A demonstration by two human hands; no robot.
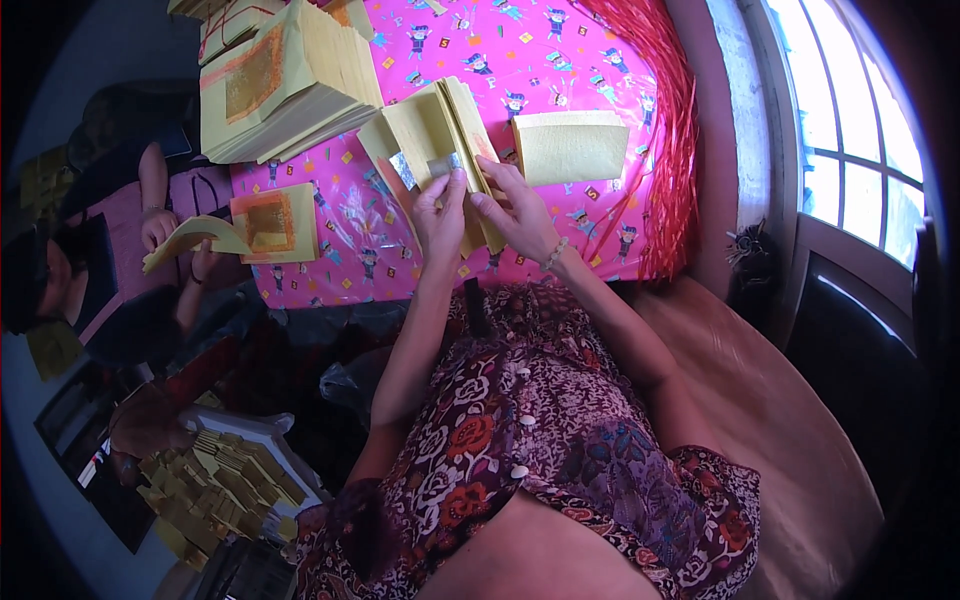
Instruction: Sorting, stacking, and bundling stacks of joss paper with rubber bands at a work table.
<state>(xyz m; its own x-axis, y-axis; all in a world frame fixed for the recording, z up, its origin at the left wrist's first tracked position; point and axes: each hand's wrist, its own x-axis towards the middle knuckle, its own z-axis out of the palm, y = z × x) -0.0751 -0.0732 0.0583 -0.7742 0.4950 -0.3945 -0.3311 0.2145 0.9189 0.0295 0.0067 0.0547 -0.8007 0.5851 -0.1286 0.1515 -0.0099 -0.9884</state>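
Observation:
Over the pink table, my left hand (pixel 441 212) is closed, thumb and fingers pinching a sheet near a small silver foil patch. It belongs to a loosely fanned stack of yellow joss paper (pixel 431 127). My right hand (pixel 518 209) is bent round the right side of the same stack, its thumb pressing the lower edge and its fingers lying against the outer sheets. Another silver patch shows on the stack's left leaf. Just right of my right hand lies a small flat pile of yellow paper (pixel 571 147), apart from the fingers.
A tall pile of yellow paper (pixel 290 85) with an orange patch stands at the far left. Red plastic strips (pixel 672 150) hang along the table's right edge. At left, a person (pixel 130 230) handles yellow sheets beside another patched pile (pixel 278 224). More bundles (pixel 225 480) sit lower left.

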